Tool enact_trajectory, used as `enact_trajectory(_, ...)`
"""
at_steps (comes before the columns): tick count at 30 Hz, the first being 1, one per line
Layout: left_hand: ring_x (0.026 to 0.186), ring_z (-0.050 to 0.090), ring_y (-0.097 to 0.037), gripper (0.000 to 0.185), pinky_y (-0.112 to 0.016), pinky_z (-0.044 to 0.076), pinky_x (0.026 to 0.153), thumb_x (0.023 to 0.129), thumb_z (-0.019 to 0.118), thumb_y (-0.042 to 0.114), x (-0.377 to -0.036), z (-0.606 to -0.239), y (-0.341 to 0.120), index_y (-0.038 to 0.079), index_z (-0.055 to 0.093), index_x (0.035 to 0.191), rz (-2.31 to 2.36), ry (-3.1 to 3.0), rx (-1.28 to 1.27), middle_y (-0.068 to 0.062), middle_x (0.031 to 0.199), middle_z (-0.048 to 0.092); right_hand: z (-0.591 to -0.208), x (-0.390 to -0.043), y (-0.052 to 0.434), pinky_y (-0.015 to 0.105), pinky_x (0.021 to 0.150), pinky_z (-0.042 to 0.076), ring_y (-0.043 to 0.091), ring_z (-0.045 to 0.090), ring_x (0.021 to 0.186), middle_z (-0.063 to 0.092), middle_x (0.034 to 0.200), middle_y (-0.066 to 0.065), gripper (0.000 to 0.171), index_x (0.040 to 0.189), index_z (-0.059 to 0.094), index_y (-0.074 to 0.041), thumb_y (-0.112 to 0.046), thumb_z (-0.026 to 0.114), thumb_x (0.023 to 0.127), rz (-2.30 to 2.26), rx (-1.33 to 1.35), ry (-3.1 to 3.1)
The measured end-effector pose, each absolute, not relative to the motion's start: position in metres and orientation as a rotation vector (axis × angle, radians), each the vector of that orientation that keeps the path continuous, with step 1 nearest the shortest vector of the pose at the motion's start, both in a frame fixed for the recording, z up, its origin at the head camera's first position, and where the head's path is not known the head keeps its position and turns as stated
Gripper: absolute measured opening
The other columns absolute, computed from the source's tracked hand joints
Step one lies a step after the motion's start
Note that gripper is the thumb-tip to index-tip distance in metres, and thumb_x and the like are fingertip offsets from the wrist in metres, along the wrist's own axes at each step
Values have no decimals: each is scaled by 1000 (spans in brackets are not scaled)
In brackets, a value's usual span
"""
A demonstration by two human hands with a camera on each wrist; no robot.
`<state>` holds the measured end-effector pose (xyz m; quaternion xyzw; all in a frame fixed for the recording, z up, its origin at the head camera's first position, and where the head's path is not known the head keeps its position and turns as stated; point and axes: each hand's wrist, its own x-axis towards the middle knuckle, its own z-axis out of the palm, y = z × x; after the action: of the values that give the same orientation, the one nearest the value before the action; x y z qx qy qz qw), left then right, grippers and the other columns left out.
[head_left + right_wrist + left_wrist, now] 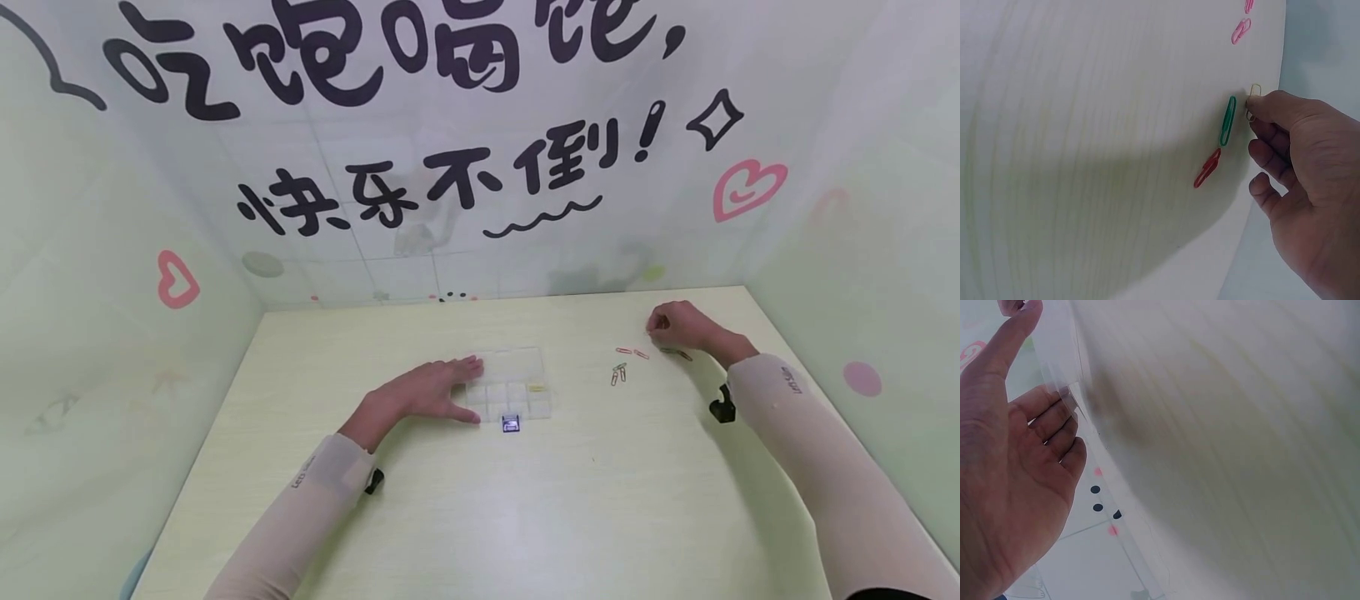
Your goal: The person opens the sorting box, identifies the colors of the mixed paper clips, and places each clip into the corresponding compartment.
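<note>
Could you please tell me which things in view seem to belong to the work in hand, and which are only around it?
Probably part of the work:
yellow clip, pinched by the right hand
green clip, red clip, pink clips
clear box, at the left hand

Only around it, it seems:
printed wall
black wrist devices

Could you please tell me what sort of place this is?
Probably a booth set up for tabletop work: a pale table is enclosed by printed sheets on three sides, with a clear divided box and paper clips on it.
</note>
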<state>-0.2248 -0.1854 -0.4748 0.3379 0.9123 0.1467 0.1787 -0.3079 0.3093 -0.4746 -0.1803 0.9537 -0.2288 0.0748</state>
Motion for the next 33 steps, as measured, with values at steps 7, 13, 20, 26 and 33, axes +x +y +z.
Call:
enact_trajectory(7,160,30,-26,97,-51,28,129,90,77,63,-224,-475,-185,11,41,164,423,2578,955,-5,173,32,-475,-306,308,36,73,50,21,58,77,69,86,8,4,94,71,3,-1,70,92,-689,-538,2854)
enact_trajectory(13,160,30,-27,97,-52,27,129,90,77,62,-224,-473,-184,11,41,163,417,2579,953,-5,172,32,-473,-303,303,35,72,49,20,56,76,66,84,7,4,92,69,2,-1,71,93,-691,-592,2880)
enact_trajectory(20,159,30,-27,96,-52,27,129,91,76,62,-224,-473,-185,11,41,164,409,2578,960,-6,173,32,-465,-298,290,41,76,50,23,57,80,66,85,8,5,90,68,-1,3,71,92,-677,-715,2908)
enact_trajectory(26,160,29,-26,96,-51,26,129,91,77,61,-224,-473,-185,11,41,164,404,2581,957,-5,173,32,-462,-295,274,43,80,53,23,60,85,67,87,6,9,90,68,-3,6,72,91,-683,-799,2878)
enact_trajectory(33,160,30,-26,95,-50,27,129,90,78,59,-223,-472,-184,10,41,163,412,2583,945,-5,173,32,-454,-285,251,43,81,55,22,62,87,67,88,3,14,87,68,-6,5,74,92,-684,-917,2849)
